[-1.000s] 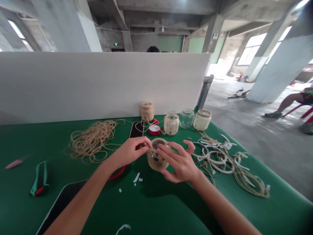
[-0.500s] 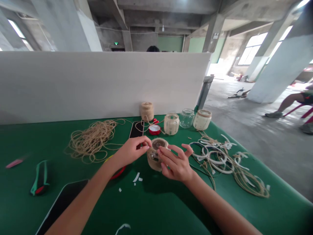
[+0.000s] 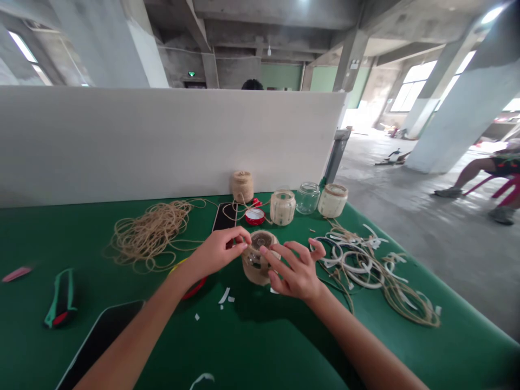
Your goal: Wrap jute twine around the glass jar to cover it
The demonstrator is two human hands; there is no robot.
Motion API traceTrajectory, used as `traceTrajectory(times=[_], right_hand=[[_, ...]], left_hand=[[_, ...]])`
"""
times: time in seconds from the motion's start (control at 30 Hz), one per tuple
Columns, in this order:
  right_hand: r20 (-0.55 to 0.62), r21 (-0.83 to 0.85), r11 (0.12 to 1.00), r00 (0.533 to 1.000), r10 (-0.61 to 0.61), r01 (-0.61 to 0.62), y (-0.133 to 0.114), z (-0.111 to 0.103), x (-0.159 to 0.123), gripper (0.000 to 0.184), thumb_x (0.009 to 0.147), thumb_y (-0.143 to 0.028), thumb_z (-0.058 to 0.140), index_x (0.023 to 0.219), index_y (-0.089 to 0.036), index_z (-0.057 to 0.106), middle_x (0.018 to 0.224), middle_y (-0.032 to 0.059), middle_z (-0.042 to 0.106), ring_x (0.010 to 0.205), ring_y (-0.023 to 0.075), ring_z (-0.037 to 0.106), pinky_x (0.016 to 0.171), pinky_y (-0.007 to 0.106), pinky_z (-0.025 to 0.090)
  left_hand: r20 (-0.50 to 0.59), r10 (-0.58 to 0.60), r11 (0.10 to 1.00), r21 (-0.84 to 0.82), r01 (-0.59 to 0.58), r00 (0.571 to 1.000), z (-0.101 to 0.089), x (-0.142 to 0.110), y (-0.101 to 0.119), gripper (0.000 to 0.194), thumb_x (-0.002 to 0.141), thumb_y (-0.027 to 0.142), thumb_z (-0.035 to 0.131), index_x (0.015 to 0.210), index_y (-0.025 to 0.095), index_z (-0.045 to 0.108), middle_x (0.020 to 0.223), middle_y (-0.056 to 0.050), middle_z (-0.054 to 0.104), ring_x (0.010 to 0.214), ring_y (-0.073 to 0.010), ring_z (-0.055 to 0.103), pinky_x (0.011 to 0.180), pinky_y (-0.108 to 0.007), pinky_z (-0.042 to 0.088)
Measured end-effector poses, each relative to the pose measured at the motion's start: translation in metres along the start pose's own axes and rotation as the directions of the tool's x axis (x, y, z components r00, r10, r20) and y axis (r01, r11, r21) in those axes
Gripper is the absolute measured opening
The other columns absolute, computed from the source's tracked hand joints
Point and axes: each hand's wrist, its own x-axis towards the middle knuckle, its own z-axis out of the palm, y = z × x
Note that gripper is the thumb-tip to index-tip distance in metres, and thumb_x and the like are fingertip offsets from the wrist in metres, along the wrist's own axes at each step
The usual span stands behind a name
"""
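Observation:
A glass jar (image 3: 255,275) partly wrapped in twine or sacking stands on the green table in front of me, its round opening tipped towards me. At its left rim my left hand (image 3: 225,247) is closed, thumb and forefinger pinched together; what they hold, if anything, is too small to make out. My right hand (image 3: 296,271) is at the jar's right side with fingers spread, the index fingertip touching the rim area. Beyond my left hand lies a loose heap of jute twine (image 3: 150,233), with a strand running towards my left wrist.
Behind stand a twine spool (image 3: 242,187), two covered jars and a clear jar (image 3: 307,198), beside a red tape roll (image 3: 254,217). Cord coils (image 3: 361,265) lie right. A utility knife (image 3: 60,299) lies left. White board (image 3: 170,146) borders the back; a person sits far right.
The view has shifted slightly. My right hand's fingers have spread and eased a little away from the jar, while my left hand keeps its pinch at the rim.

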Motion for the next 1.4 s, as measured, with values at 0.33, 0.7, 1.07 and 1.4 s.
traceTrajectory(times=[0.33,0.7,1.07,1.4], right_hand=[[0.051,0.009,0.999,0.998,-0.034,0.034,0.003,0.001,0.0,0.04,0.081,-0.035,0.044,0.119,-0.028,0.052,0.108,-0.0016,0.065,0.096,0.0217,0.053,0.093,0.045,0.02],[-0.023,-0.013,0.999,0.999,-0.048,0.048,0.001,0.003,0.002,0.03,0.08,-0.029,0.047,0.108,-0.03,0.059,0.1,-0.0041,0.068,0.09,0.0191,0.055,0.091,0.044,0.021],[0.007,-0.003,0.999,0.999,-0.037,0.037,0.002,0.0,0.002,0.034,0.081,-0.03,0.046,0.113,-0.027,0.057,0.105,-0.0034,0.066,0.093,0.0198,0.052,0.095,0.045,0.017],[-0.027,0.04,0.999,1.0,-0.008,0.009,-0.002,0.006,0.0,0.036,0.08,-0.032,0.048,0.115,-0.026,0.056,0.108,-0.0039,0.065,0.094,0.0198,0.053,0.096,0.045,0.016]], left_hand=[[0.015,0.008,1.0,-0.025,-0.008,1.0,-0.001,-0.001,-0.001,0.019,0.083,0.032,0.042,0.09,0.02,0.055,0.075,0.0,0.056,0.066,-0.0127,0.049,0.061,-0.024,0.038],[-0.004,0.003,1.0,-0.007,-0.003,1.0,0.001,-0.001,-0.002,0.018,0.081,0.031,0.045,0.09,0.021,0.056,0.062,0.004,0.045,0.058,-0.0105,0.041,0.056,-0.022,0.033],[0.033,0.028,0.999,-0.026,-0.027,0.999,0.001,-0.001,-0.009,0.016,0.082,0.03,0.045,0.092,0.021,0.054,0.061,0.005,0.035,0.056,-0.0096,0.035,0.055,-0.022,0.029],[0.028,0.039,0.999,0.0,-0.039,0.999,0.001,-0.001,-0.011,0.017,0.082,0.029,0.046,0.094,0.021,0.054,0.061,0.006,0.034,0.056,-0.0093,0.036,0.054,-0.022,0.029]])
